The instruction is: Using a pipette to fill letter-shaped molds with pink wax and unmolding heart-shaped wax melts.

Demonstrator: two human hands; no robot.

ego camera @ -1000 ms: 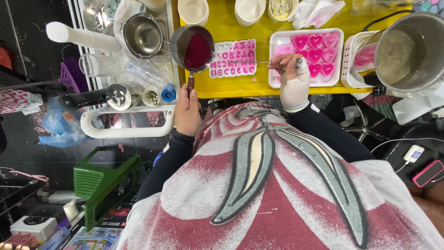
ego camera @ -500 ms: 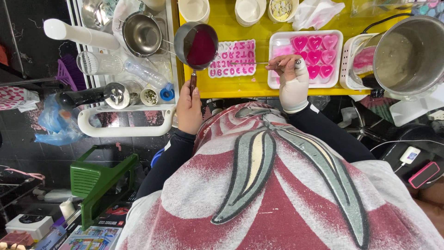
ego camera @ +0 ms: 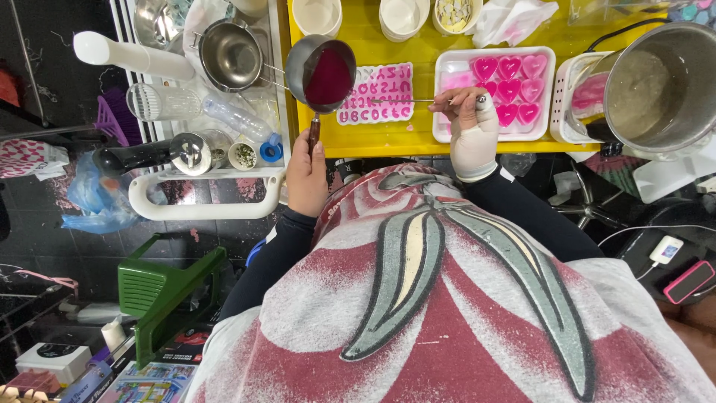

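While the left hand [ego camera: 307, 173] grips the handle of a small pot [ego camera: 322, 73] of dark red liquid held over the yellow table [ego camera: 373, 138], the right hand [ego camera: 471, 127] pinches a thin metal stick [ego camera: 403, 101] across the pink letter mould [ego camera: 375, 93]. Filling seems underway; pouring next needs a slow, steady tilt over the mould
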